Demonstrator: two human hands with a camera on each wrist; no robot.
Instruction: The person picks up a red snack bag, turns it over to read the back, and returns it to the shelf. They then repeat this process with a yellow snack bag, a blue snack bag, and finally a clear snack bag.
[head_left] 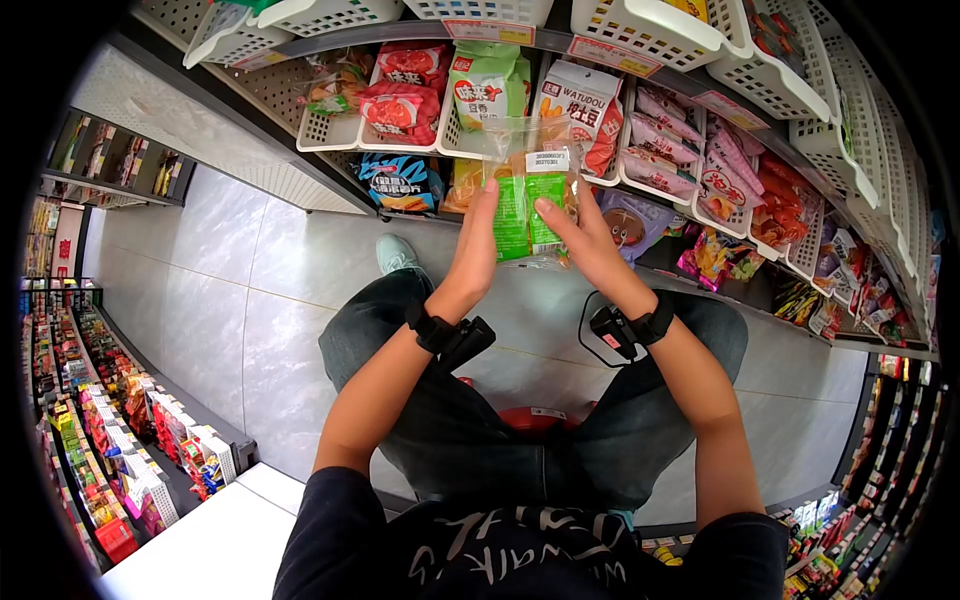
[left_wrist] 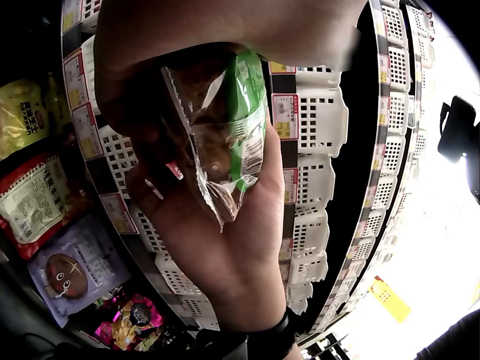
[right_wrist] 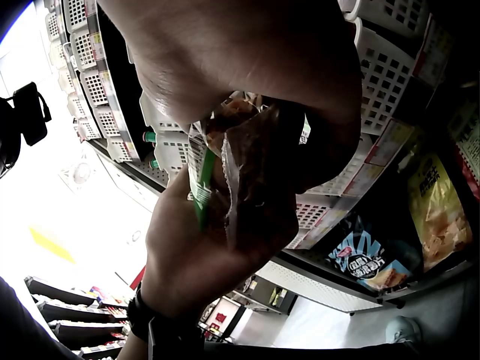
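A clear bag with green label panels (head_left: 512,215) is held upright before the shelf in the head view, a white printed sticker near its top. The left hand (head_left: 478,240) grips its left side, and the right hand (head_left: 590,243) grips its right side with the thumb across the front. In the left wrist view, brownish contents show through the bag (left_wrist: 217,135), with a hand (left_wrist: 232,232) around its far side. The right wrist view shows the bag's crimped edge (right_wrist: 231,180) between both hands; several fingers are hidden in shadow.
White baskets of snack bags (head_left: 655,160) line the shelf in front. Below them lie a blue bag (head_left: 402,183) and a purple bag (head_left: 635,222). A red object (head_left: 535,420) is between the legs. More stocked shelves stand at left and right.
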